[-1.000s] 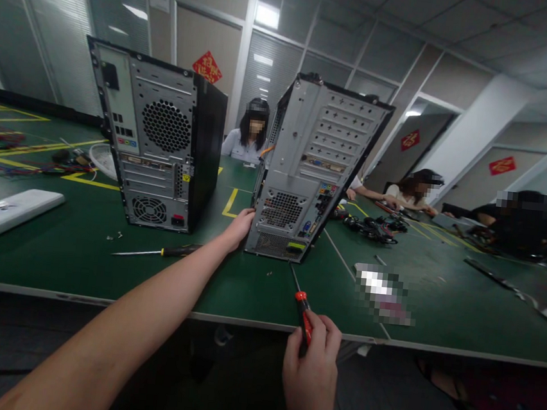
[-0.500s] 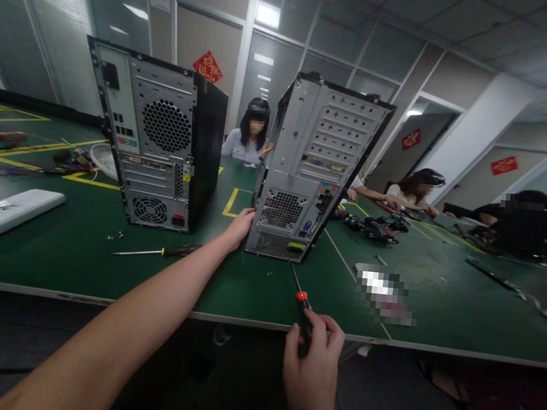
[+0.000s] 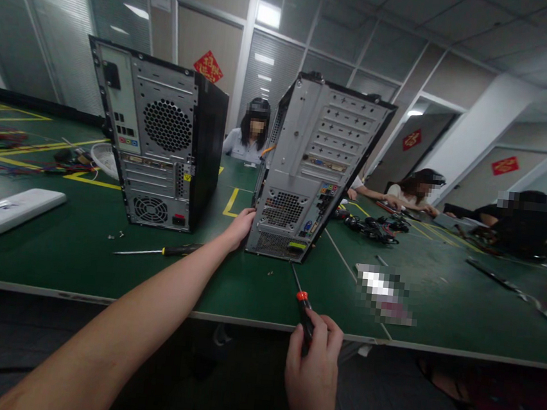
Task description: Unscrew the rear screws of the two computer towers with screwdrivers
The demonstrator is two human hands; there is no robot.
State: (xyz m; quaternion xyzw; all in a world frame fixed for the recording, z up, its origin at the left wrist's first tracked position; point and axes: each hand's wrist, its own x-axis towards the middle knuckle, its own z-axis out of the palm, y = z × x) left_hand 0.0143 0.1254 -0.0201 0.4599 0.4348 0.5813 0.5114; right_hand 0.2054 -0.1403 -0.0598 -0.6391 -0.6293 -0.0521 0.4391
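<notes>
My left hand (image 3: pixel 239 227) reaches across the green table (image 3: pixel 246 289) and grips the lower left rear edge of a silver computer case (image 3: pixel 313 164) that stands upright with its back panel toward me. My right hand (image 3: pixel 313 370) is closed round the black and red handle of a screwdriver (image 3: pixel 303 308). Its thin shaft points at the bottom of the case's rear panel.
A second, black-sided computer case (image 3: pixel 161 136) stands to the left. In front of it lie another screwdriver (image 3: pixel 157 252) and small screws (image 3: pixel 116 235). A white device (image 3: pixel 9 208) rests at far left. Cables (image 3: pixel 372 227) and several seated people are across the table.
The fingers of my right hand have shifted slightly on the screwdriver handle. My left hand and the case have stayed put.
</notes>
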